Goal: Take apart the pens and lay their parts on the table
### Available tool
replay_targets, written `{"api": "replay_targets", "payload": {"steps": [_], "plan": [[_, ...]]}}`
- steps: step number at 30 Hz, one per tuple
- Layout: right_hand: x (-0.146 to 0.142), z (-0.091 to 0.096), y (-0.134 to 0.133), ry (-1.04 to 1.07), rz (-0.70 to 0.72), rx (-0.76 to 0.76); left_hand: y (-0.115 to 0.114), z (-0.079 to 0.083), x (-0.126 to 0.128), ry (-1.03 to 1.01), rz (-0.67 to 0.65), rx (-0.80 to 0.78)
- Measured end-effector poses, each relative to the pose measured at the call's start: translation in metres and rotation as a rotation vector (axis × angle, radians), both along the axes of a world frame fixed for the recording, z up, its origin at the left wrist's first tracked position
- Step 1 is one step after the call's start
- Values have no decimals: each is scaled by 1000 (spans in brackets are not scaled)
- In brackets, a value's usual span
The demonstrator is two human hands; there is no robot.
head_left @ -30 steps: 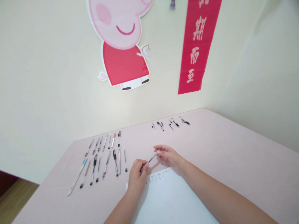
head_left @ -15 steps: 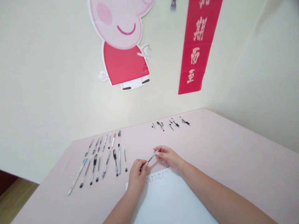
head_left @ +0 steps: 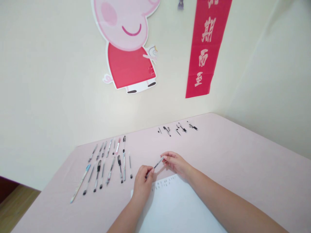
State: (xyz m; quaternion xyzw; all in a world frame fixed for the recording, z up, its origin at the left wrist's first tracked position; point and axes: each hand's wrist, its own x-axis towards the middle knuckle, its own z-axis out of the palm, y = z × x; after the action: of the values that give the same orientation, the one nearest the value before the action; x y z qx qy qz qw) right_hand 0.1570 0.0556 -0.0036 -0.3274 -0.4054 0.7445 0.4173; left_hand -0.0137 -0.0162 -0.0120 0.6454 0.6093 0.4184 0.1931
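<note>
A slim pen (head_left: 156, 165) with a clear barrel is held between both hands just above the pink table (head_left: 233, 155). My left hand (head_left: 143, 183) is closed round its lower, dark end. My right hand (head_left: 177, 163) pinches the upper end with its fingertips. Under my forearms lies a white sheet of paper (head_left: 177, 207) with a few small scribbles near its top edge.
Several pens (head_left: 109, 163) lie in rows on the table to the left of my hands. Small dark pen parts (head_left: 178, 128) are scattered near the far edge by the wall. A cartoon pig cutout (head_left: 128, 45) and a red banner (head_left: 206, 48) hang on the wall.
Both hands stay on the pen almost unmoved; my right hand's fingers have drawn in slightly toward the pen's end.
</note>
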Motion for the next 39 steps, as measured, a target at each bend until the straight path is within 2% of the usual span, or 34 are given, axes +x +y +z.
{"api": "replay_targets", "payload": {"steps": [4, 13, 21, 34, 39], "plan": [[-1, 2, -1, 9, -19, -10, 0, 0, 0, -5, 5, -18], [0, -6, 3, -9, -8, -13, -1, 2, 1, -3, -3, -29], [-2, 3, 0, -4, -31, -39, -1, 2, 1, -6, -5, -10], [-1, -2, 1, 44, -19, -2, -1, 4, 1, -7, 4, -15], [-3, -1, -1, -68, -23, 3, -1, 2, 0, -9, 0, -11]]}}
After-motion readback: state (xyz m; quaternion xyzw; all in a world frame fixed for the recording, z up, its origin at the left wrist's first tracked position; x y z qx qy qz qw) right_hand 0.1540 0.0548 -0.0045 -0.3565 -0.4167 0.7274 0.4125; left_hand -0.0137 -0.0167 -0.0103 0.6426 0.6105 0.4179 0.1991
